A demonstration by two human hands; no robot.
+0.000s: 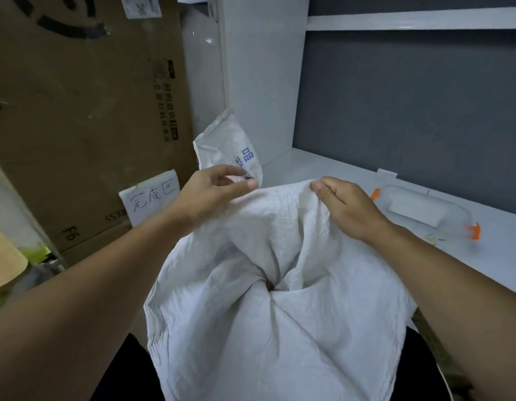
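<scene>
Centrally, one white cloth (268, 319), puckered at its middle, hung before the counter's (323, 169) front edge, its upper hem raised. Left hand (219, 195) pinched that hem between thumb and fingers; right hand (346, 206) pinched it likewise, near the left. Printed white sack (230, 146) stood at the counter's left end; clear container (424, 209) with orange clips lay toward its right; cardboard box (77, 117) stood left.
</scene>
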